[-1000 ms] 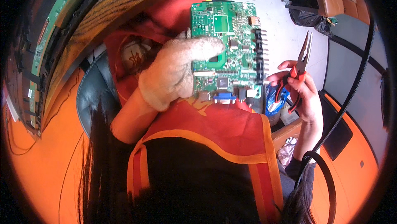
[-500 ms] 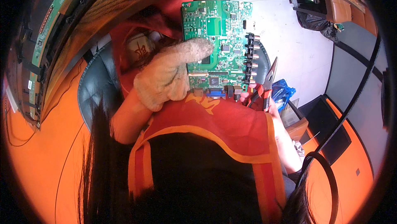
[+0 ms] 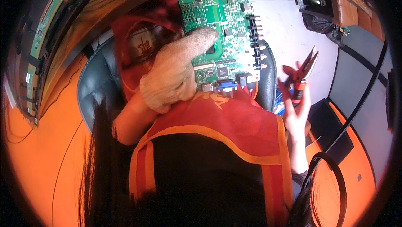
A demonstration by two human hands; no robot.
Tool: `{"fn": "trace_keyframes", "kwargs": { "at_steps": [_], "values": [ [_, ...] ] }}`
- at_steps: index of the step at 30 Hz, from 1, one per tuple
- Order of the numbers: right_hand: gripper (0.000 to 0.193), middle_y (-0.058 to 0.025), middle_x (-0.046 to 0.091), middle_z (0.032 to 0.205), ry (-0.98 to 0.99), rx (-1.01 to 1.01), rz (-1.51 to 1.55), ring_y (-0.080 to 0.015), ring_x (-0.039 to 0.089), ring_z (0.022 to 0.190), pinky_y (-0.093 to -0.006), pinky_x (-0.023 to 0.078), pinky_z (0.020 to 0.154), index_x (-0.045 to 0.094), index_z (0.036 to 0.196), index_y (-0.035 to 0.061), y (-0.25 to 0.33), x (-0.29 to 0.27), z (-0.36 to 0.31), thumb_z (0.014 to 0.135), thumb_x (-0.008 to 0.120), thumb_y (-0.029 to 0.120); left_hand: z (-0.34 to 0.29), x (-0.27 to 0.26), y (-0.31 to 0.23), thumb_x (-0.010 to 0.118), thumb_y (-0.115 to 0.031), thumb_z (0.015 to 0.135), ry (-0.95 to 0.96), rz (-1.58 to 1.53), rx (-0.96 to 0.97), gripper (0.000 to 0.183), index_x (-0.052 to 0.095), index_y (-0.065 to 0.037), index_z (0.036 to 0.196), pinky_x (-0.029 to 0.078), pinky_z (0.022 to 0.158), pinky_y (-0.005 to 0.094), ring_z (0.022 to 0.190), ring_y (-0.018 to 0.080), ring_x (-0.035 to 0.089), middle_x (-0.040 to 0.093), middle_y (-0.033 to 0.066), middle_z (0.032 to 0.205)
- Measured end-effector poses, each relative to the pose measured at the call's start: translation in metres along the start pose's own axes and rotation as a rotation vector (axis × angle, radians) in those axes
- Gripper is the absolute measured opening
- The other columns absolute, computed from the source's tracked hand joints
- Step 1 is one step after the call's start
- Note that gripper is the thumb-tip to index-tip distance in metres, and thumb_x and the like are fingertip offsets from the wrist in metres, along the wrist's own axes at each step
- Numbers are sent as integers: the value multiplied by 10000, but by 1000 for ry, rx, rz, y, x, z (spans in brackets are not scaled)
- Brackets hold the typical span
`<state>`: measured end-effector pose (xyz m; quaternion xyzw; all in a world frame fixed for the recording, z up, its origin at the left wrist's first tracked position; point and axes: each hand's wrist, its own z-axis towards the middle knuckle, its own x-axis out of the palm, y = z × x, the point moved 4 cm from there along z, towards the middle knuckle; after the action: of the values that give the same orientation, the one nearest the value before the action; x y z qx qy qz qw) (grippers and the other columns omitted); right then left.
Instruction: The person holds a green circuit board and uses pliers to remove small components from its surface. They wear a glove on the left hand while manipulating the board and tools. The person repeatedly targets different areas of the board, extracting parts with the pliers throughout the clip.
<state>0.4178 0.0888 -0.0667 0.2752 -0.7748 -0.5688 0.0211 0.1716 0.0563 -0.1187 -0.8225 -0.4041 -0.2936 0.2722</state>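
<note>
We hold a green circuit board [image 3: 240,34] in the upper middle of the frame. Our left hand [image 3: 171,76] wears a pale, dirty glove and is closed on the board's left edge. The thumb lies flat across the front; the other fingers are partly hidden, so we cannot tell just how they bend. A blue plug socket [image 3: 226,85] sits on the board's bottom edge, and a row of black sockets [image 3: 254,42] runs down its right side.

Our right hand [image 3: 296,111] is bare, right of the middle. It is partly curled around red and black pliers [image 3: 300,85], with some fingers sticking out. The pliers point up, tilted to the right, well apart from the board. Our red apron [image 3: 234,130] with orange edges spreads below the board. A black chair [image 3: 93,88] shows at the left.
</note>
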Motion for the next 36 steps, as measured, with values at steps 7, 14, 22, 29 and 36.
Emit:
{"fn": "trace_keyframes", "kwargs": {
  "at_steps": [7,14,22,29,36],
  "values": [
    [773,-141,486,1203,-163,-364,-952,-237,567,1050,-296,509,827,495,1343,115,63,-14,16,665,496,-256,-22,17,-26,630,-138,858,-216,161,314,278,541,-33,1100,557,621,313,759,183,646,632,97,927],
    [686,-105,517,1258,-218,-531,-1303,-271,512,1155,-382,473,943,583,1266,234,91,-15,21,721,593,-183,-26,20,-32,678,-188,821,-330,250,273,329,536,-75,1096,523,470,291,660,167,637,624,75,877],
    [518,-120,591,1197,-257,-556,-1235,-301,528,1155,-422,407,996,571,1211,69,100,-6,31,748,580,-162,-17,10,-26,673,-208,809,-346,281,172,357,502,-93,1101,461,358,278,555,162,615,613,69,833],
    [559,-120,595,1183,-75,-617,-1328,-294,536,1139,-387,443,947,605,1172,67,115,17,41,677,602,-193,-11,5,-31,662,-207,815,-257,294,260,348,493,-94,1097,431,324,266,533,156,604,610,76,823],
    [515,-103,597,1133,-13,-612,-1307,-272,549,1079,-379,453,891,604,1169,58,112,29,46,673,626,-79,-10,6,-31,621,-189,850,-228,349,297,272,508,-101,1081,421,328,247,514,128,584,613,49,799]
  ]
}}
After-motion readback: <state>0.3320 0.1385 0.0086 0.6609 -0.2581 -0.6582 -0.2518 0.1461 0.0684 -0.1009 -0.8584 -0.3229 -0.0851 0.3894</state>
